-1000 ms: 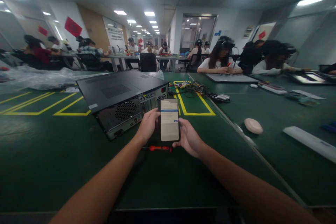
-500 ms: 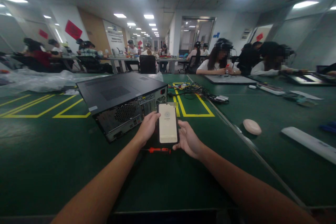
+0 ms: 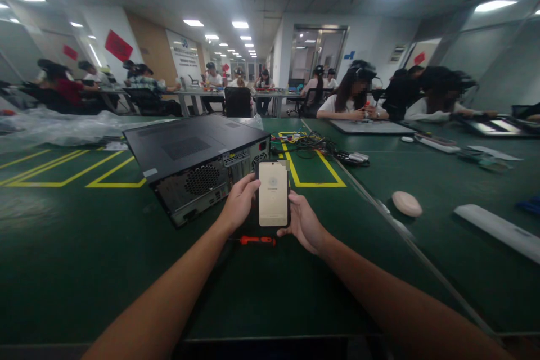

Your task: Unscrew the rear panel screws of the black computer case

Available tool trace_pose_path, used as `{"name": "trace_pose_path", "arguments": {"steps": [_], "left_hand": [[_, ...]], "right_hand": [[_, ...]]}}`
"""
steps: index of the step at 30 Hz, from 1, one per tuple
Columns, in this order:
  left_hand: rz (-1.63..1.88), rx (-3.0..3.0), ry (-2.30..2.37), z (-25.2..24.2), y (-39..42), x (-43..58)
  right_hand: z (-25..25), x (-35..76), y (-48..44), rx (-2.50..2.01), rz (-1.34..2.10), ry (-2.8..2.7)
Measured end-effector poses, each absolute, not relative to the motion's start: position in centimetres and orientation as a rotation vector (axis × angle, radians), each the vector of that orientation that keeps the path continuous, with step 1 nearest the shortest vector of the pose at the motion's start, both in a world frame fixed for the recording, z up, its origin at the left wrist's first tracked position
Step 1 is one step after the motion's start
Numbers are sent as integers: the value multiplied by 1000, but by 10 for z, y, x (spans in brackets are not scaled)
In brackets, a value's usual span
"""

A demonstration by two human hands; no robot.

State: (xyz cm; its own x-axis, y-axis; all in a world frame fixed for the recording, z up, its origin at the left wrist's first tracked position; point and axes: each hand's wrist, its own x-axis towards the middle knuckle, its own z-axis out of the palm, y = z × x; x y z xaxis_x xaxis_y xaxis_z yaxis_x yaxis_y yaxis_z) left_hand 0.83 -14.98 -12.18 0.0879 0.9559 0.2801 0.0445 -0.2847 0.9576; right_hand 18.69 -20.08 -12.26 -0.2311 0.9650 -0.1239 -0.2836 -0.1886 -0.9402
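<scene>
A smartphone (image 3: 273,197) with a lit, pale screen stands upright between my hands, above the green table. My left hand (image 3: 241,202) is closed on its left edge, with the thumb at the front. On the other side, my right hand (image 3: 304,219) grips the right edge and lower corner; some of its fingers are hidden behind the phone. Just below lies a red-and-black screwdriver (image 3: 258,241) on the tabletop, untouched. Behind my left hand a black computer case (image 3: 189,143) lies on its side, its rear panel with vents and ports facing me.
Bundled cables (image 3: 312,143) lie right of the case by yellow tape marks (image 3: 319,184). A beige rounded object (image 3: 406,203) and a long white bar (image 3: 498,230) rest at right. Clear plastic wrap (image 3: 63,126) covers the far left. Several people work behind.
The phone has shifted slightly up and to the right and stands a little straighter. Both hands keep their hold on it.
</scene>
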Motion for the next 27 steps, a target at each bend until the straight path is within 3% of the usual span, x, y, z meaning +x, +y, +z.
{"name": "trace_pose_path", "arguments": {"steps": [27], "left_hand": [[1315, 1507, 1054, -119, -152, 9]], "right_hand": [[-124, 189, -200, -974, 1605, -1069]]}}
